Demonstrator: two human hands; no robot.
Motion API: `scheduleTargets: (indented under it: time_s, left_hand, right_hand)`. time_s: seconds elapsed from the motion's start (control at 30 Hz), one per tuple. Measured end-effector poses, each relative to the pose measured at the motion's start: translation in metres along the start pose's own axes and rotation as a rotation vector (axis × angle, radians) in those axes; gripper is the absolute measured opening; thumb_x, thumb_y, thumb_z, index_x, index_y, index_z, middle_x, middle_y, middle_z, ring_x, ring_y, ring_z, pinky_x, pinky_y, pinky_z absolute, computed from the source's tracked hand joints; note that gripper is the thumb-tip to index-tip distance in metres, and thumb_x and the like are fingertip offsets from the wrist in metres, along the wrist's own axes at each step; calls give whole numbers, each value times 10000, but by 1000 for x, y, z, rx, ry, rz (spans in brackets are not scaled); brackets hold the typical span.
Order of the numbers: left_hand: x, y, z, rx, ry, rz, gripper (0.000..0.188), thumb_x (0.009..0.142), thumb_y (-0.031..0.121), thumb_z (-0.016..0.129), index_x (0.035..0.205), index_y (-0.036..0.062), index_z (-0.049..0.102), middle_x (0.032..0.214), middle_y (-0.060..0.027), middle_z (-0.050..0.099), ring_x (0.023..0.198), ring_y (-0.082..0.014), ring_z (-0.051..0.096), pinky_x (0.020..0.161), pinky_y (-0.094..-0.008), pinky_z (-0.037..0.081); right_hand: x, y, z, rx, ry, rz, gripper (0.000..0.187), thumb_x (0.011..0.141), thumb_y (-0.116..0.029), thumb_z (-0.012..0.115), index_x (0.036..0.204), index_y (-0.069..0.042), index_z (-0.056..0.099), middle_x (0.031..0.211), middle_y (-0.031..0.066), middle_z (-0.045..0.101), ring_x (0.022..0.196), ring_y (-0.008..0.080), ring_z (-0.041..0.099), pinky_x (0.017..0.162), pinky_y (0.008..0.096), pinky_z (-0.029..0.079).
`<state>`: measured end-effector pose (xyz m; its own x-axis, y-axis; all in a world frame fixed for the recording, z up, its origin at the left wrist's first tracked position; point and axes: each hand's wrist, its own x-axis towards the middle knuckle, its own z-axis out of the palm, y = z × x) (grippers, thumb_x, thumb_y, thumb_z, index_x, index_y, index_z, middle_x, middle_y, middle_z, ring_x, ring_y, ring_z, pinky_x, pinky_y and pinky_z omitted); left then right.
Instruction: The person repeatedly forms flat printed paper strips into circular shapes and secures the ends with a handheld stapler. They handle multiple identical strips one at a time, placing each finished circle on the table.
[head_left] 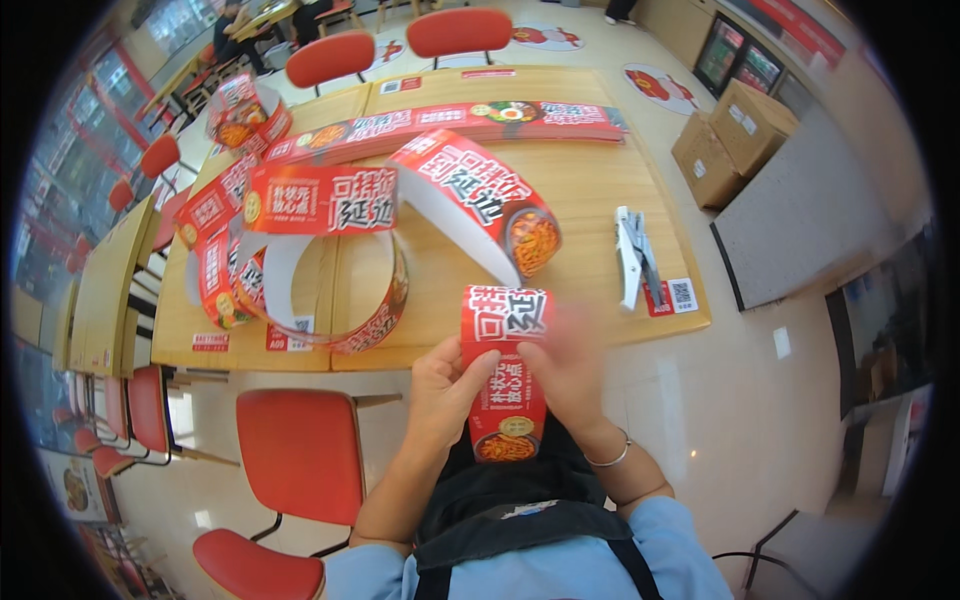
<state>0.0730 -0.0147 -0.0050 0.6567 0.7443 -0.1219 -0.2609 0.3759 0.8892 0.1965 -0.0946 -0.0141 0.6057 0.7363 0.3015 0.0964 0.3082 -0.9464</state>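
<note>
My left hand (443, 390) pinches a red printed paper strip (507, 400) from its left side, thumb on the front. Across from it, my right hand (566, 375) has its thumb against the strip's right edge, and its other fingers are smeared by motion. The strip hangs down toward my black apron and curls at its top. Just beyond is a curved red strip (480, 195) with a white inside; whether it joins the held one I cannot tell. A stapler (637, 257), white and grey, lies on the table to the right of my hands.
Several red paper loops (325, 195) stand on the wooden table (600, 245) at left. Behind them lies a stack of flat printed strips (450, 122). Red chairs (300, 445) stand near and far. Cardboard boxes (735, 140) sit at the right.
</note>
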Motion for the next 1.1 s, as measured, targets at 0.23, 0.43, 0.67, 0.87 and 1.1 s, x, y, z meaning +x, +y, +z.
scheduleTargets:
  time_s: [0.23,0.43,0.67,0.87,1.1]
  left_hand:
    - [9,-24,-6,7,30,35,221,875,3,643,1095,-26,633,969,-99,701,801,-110,665,721,-251,547]
    - [16,-37,-18,101,33,0,252,903,102,645,1131,0,616,985,-53,687,815,-94,648,710,-238,532]
    - [5,-21,-40,34,6,-50,223,919,97,622,1121,3,620,973,-67,699,822,-104,670,733,-240,548]
    - [0,4,-52,117,-13,-21,238,910,94,627,1130,2,619,959,-61,698,795,-96,663,727,-243,545]
    - [-8,27,-47,187,-6,-25,274,880,44,640,1146,-17,611,1008,-90,683,874,-132,664,784,-271,545]
  right_hand:
    - [12,17,-36,-313,-14,-25,317,816,-137,725,1059,-31,552,948,68,609,793,137,573,692,283,472]
    - [61,52,-135,-1397,158,124,886,698,-410,794,1341,53,397,1284,260,514,1176,402,511,968,490,411]
    - [95,30,-176,-821,-69,653,653,795,-209,663,1357,0,406,1048,107,627,989,167,608,802,333,496]
    - [43,27,-208,392,34,305,599,832,-215,625,1353,-11,413,1168,110,605,1065,161,590,866,297,506]
    - [-32,45,-126,279,54,360,747,796,-159,699,1434,-59,324,1160,86,575,999,182,592,881,343,491]
